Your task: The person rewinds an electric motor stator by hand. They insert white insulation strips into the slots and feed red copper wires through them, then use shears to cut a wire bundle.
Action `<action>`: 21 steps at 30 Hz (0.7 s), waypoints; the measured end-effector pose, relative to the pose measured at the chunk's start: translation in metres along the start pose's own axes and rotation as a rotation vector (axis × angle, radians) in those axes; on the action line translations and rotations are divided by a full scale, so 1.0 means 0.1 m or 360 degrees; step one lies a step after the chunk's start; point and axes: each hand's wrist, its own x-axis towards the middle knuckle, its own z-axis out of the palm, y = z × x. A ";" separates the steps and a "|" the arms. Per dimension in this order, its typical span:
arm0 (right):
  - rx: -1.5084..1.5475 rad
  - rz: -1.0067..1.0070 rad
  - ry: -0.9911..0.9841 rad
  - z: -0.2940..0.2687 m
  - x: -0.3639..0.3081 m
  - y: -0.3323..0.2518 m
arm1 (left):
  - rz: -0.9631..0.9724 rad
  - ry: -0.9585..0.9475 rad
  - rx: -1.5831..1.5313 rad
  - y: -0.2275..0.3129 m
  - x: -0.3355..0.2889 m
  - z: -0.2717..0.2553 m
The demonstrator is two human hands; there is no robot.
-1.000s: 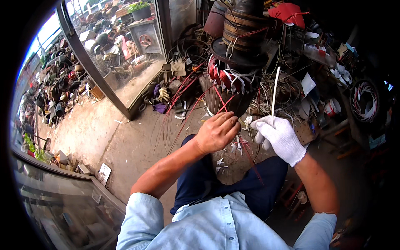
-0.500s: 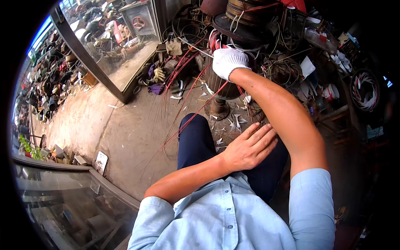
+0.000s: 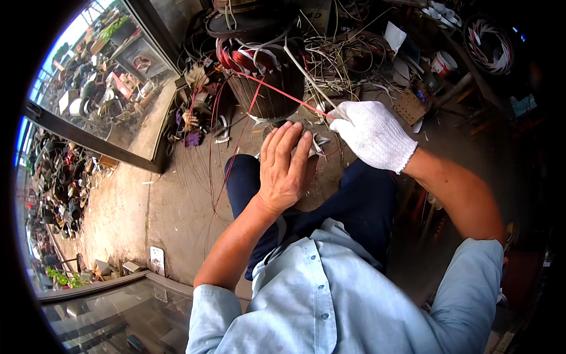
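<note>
My right hand (image 3: 375, 133), in a white knit glove, is closed with fingertips pinched on a red wire (image 3: 283, 94). The wire stretches taut to an upright motor core (image 3: 262, 93) with ribbed, dark sides. A pale cord (image 3: 305, 72) also runs from the core's top to these fingers; whether they grip it too I cannot tell. Red coils (image 3: 243, 58) bulge around the core's upper end. My bare left hand (image 3: 284, 168) is held just below the core, fingers stretched out and holding nothing. Loose red wire ends (image 3: 218, 127) hang down at the core's left.
Tangled cables (image 3: 348, 65) heap up behind and right of the core. A white bucket (image 3: 443, 63) and a ring-shaped wound part (image 3: 489, 44) lie at far right. White scraps (image 3: 318, 144) litter the floor. A glass door frame (image 3: 94, 138) stands at left, scrap piles beyond.
My right hand has come away from the coils, down and to the right, drawing the red wire out straight. My left hand has moved left and up toward the core. The view has shifted.
</note>
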 end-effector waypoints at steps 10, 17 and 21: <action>0.0134 0.0354 0.0195 -0.52 -1.22 -0.10 | 0.0905 -0.0622 -0.0421 0.12 1.15 0.22; 0.1970 0.1068 0.1213 -0.72 -1.66 0.04 | 0.0772 -0.0605 -0.0669 0.22 1.52 0.18; 0.3112 0.0317 0.1598 -0.56 -1.30 0.22 | 0.0525 -0.0797 -0.1009 0.37 1.66 0.13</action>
